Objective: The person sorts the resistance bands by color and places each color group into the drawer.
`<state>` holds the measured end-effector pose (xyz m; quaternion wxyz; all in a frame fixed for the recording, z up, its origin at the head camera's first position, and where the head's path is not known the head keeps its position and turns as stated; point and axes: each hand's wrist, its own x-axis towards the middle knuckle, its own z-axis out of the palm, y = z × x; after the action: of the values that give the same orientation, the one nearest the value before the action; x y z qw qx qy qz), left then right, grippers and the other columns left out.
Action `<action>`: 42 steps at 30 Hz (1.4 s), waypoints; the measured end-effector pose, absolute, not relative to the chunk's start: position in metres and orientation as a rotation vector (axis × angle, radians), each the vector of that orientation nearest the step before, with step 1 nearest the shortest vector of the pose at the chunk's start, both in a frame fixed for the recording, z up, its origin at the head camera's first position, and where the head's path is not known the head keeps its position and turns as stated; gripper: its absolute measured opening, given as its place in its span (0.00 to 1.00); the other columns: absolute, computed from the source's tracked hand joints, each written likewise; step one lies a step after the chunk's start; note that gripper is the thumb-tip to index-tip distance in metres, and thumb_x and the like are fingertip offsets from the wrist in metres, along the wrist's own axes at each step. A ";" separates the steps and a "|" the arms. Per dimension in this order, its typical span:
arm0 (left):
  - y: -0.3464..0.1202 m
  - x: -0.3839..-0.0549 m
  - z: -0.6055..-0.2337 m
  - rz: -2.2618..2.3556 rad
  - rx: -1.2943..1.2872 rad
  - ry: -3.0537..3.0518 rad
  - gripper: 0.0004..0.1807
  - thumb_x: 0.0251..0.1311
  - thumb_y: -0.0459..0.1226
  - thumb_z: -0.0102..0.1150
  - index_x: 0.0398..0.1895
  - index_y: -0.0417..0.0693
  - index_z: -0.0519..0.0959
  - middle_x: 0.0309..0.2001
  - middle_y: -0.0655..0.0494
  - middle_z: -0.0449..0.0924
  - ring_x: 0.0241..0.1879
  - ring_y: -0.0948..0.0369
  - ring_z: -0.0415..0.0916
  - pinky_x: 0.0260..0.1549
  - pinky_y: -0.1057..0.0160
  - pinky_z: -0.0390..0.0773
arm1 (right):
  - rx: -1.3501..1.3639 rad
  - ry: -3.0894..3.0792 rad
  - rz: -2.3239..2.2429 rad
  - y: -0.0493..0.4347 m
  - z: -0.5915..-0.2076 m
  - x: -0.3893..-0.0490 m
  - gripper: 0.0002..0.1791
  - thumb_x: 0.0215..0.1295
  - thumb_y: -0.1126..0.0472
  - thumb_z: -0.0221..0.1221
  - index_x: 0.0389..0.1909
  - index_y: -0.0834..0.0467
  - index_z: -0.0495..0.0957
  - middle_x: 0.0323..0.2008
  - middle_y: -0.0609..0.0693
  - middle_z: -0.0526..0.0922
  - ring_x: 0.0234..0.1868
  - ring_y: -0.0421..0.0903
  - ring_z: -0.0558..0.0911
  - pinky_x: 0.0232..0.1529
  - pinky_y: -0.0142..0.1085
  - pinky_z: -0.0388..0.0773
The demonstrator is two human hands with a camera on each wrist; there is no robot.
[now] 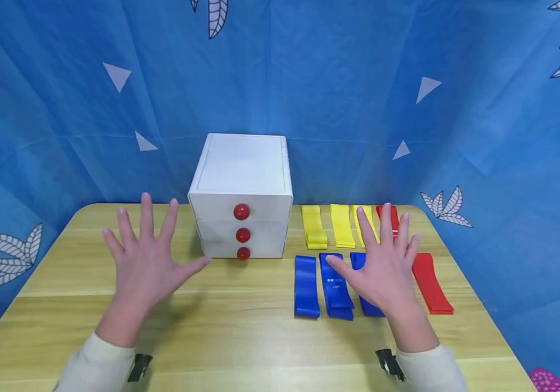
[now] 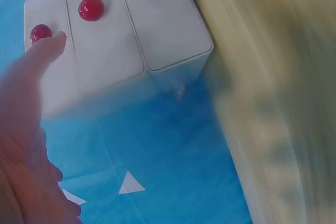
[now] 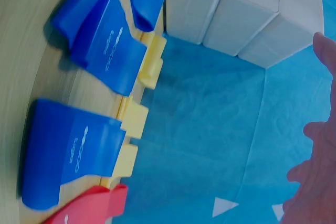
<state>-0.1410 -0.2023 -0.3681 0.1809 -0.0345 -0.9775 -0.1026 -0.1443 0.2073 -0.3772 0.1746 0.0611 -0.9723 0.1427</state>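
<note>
My left hand (image 1: 147, 267) is raised over the left part of the table, fingers straight and spread, holding nothing. My right hand (image 1: 385, 267) is spread the same way above the flat bands on the right and hides parts of them. Between the hands, at the back, stands a white drawer box (image 1: 248, 163) with three drawers, each with a round red knob (image 1: 242, 212). To its right lie folded bands: several yellow ones (image 1: 314, 227), blue ones (image 1: 306, 286) in front, and red ones (image 1: 432, 283) at the right. One blue band (image 1: 336, 288) reads "Light".
The wooden table (image 1: 241, 337) has its back edge against a blue cloth (image 1: 339, 98) printed with leaves and white triangles. A pink dotted thing (image 1: 547, 380) shows at the lower right, past the table edge. Dark straps (image 1: 140, 367) sit at both sleeves.
</note>
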 end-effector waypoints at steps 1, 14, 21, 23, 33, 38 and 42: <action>-0.202 -0.142 -0.368 -0.294 -0.102 -2.758 0.67 0.43 0.76 0.61 0.82 0.61 0.41 0.78 0.49 0.18 0.72 0.35 0.14 0.58 0.29 0.15 | 0.184 -2.748 0.405 0.205 -0.378 -0.144 0.58 0.56 0.23 0.55 0.81 0.43 0.43 0.79 0.55 0.27 0.75 0.64 0.24 0.63 0.71 0.22; -0.200 -0.153 -0.362 -0.381 -0.155 -2.713 0.66 0.47 0.65 0.69 0.82 0.58 0.40 0.79 0.50 0.19 0.74 0.37 0.18 0.62 0.25 0.28 | 0.326 -2.598 0.528 0.166 -0.381 -0.145 0.49 0.60 0.31 0.58 0.80 0.39 0.50 0.80 0.51 0.42 0.77 0.60 0.35 0.66 0.70 0.35; -0.200 -0.164 -0.353 -0.479 -0.218 -2.675 0.64 0.49 0.64 0.68 0.82 0.56 0.40 0.79 0.51 0.20 0.74 0.38 0.20 0.63 0.25 0.35 | 0.434 -2.425 0.645 0.143 -0.380 -0.147 0.45 0.61 0.37 0.59 0.77 0.47 0.60 0.74 0.53 0.62 0.76 0.58 0.50 0.68 0.67 0.46; -0.200 -0.168 -0.349 -0.511 -0.230 -2.665 0.63 0.51 0.64 0.67 0.82 0.56 0.41 0.79 0.52 0.21 0.75 0.39 0.21 0.64 0.26 0.35 | 0.464 -2.378 0.695 0.136 -0.380 -0.148 0.43 0.61 0.39 0.61 0.75 0.49 0.63 0.72 0.53 0.66 0.74 0.56 0.56 0.67 0.65 0.52; -0.198 -0.185 -0.336 -0.690 -0.281 -2.646 0.59 0.56 0.62 0.65 0.82 0.60 0.39 0.80 0.56 0.23 0.76 0.43 0.24 0.63 0.25 0.39 | 0.619 -2.198 1.002 0.095 -0.380 -0.157 0.30 0.64 0.52 0.66 0.64 0.59 0.76 0.60 0.52 0.79 0.60 0.50 0.77 0.56 0.48 0.77; -0.194 -0.197 -0.333 -0.819 -0.342 -2.616 0.58 0.57 0.61 0.65 0.82 0.64 0.39 0.80 0.60 0.25 0.76 0.44 0.29 0.60 0.22 0.46 | 0.634 -2.258 1.044 0.076 -0.379 -0.162 0.28 0.65 0.54 0.66 0.63 0.59 0.76 0.59 0.52 0.80 0.58 0.47 0.78 0.55 0.43 0.78; -0.192 -0.202 -0.332 -0.890 -0.384 -2.591 0.56 0.58 0.59 0.66 0.82 0.63 0.41 0.80 0.61 0.29 0.77 0.45 0.33 0.60 0.23 0.48 | 0.635 -2.311 1.104 0.063 -0.379 -0.165 0.28 0.66 0.53 0.66 0.64 0.56 0.75 0.58 0.50 0.80 0.57 0.44 0.78 0.55 0.41 0.77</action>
<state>-0.2021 -0.1920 -0.3318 0.1863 -0.1363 -0.9202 -0.3162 -0.1650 0.0635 -0.3794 0.2491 0.2330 -0.8482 0.4052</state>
